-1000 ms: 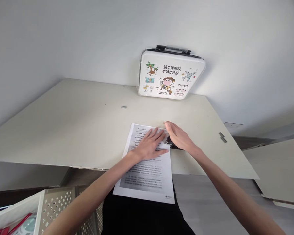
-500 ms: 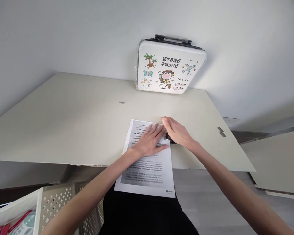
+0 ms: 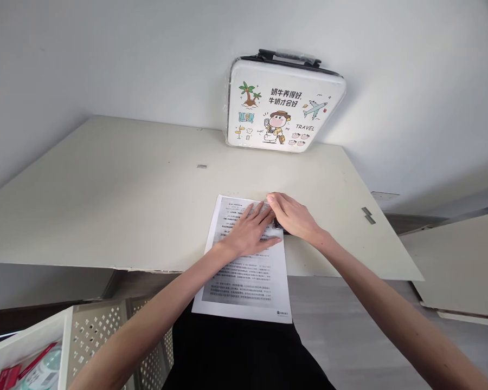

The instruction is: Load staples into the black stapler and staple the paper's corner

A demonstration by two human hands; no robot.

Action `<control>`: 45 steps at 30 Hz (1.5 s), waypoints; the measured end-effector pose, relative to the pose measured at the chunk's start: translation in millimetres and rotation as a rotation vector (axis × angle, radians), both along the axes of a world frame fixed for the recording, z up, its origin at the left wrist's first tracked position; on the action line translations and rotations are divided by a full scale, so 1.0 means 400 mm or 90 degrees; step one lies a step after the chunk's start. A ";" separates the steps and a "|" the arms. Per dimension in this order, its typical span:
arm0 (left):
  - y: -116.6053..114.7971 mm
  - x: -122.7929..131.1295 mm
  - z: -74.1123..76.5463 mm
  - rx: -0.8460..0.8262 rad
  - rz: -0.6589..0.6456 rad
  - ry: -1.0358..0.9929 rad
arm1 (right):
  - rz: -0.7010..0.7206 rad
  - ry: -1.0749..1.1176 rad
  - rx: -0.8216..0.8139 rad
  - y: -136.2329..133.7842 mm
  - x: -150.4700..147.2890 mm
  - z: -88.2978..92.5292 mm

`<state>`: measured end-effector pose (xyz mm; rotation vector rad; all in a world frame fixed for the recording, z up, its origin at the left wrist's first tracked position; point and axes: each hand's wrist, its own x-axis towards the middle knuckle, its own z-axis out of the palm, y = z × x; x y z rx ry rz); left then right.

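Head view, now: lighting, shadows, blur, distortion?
Head view: soft, diffuse light, faint shading on the wall right of the case; head view: left hand and right hand without obvious motion blur, body text on the paper too small to read; head view: basket looks stretched, probably wide-angle distortion.

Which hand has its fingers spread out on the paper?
The left hand: its fingers fan out across the printed paper. The right hand instead curls over a mostly hidden black thing at the paper's right edge.
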<state>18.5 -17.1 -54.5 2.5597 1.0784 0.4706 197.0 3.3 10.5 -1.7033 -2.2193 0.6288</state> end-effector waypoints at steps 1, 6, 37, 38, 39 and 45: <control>0.000 0.001 0.000 0.001 0.000 -0.002 | 0.001 -0.004 0.000 -0.001 -0.001 0.000; 0.000 0.001 -0.002 0.012 -0.003 -0.007 | 0.005 -0.037 -0.007 -0.003 -0.006 -0.004; 0.000 -0.009 -0.022 0.025 0.039 -0.021 | 0.016 -0.118 0.121 0.015 -0.022 -0.052; 0.000 -0.014 -0.022 0.024 0.039 -0.015 | 0.004 -0.072 0.124 0.010 -0.010 -0.046; -0.001 -0.021 -0.022 0.025 0.040 -0.007 | -0.009 -0.032 0.126 0.002 0.003 -0.040; 0.009 -0.087 -0.017 0.018 0.058 0.060 | 0.022 0.067 0.151 -0.085 0.105 -0.064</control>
